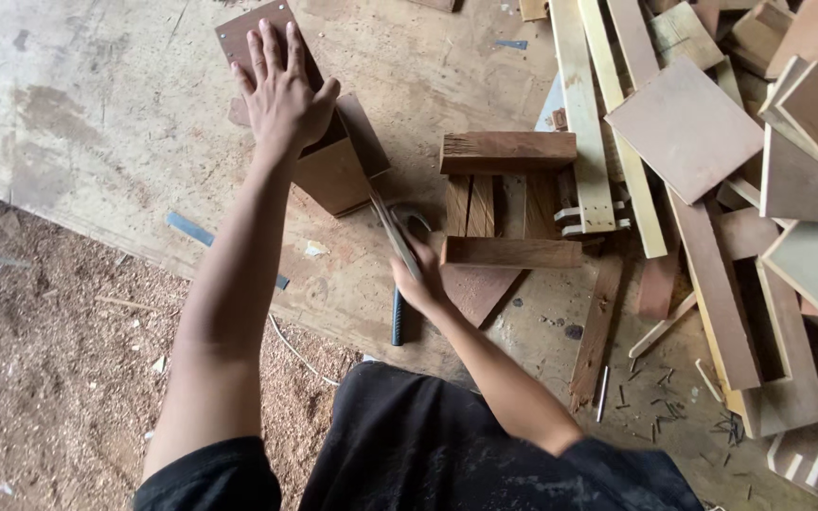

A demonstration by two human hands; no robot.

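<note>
My left hand [281, 90] lies flat, fingers spread, on the top board of a small brown wooden box [333, 170] standing on a plywood work surface [97, 114]. My right hand [420, 279] grips a claw hammer [398, 237] by its handle; the metal head sits just right of the box's lower corner, and the dark grip end sticks out below my hand. Right of the hammer stands a small frame of wooden blocks and slats [508, 199].
A heap of offcut boards and slats [731, 170] covers the right side. Loose nails [660, 397] lie scattered at the lower right. Sawdust covers the ground [40, 341] at the lower left. A blue strip [191, 229] lies near the plywood's edge.
</note>
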